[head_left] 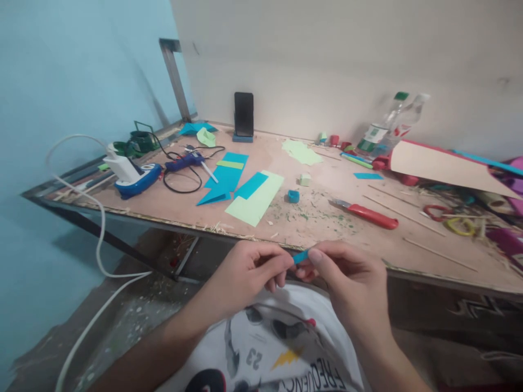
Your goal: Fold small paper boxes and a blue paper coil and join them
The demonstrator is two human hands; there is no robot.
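My left hand and my right hand meet just below the table's front edge, above my lap. Both pinch a small blue paper strip between thumb and fingers, one hand at each end. Most of the strip is hidden by my fingertips. On the table beyond lie blue paper pieces, a light green sheet, a small blue paper ring and a small green paper cube.
A red utility knife lies near the front edge. A blue glue gun with a black cord, a white and blue device, a phone on a stand, bottles, scissors and thin wooden sticks spread over the wooden table.
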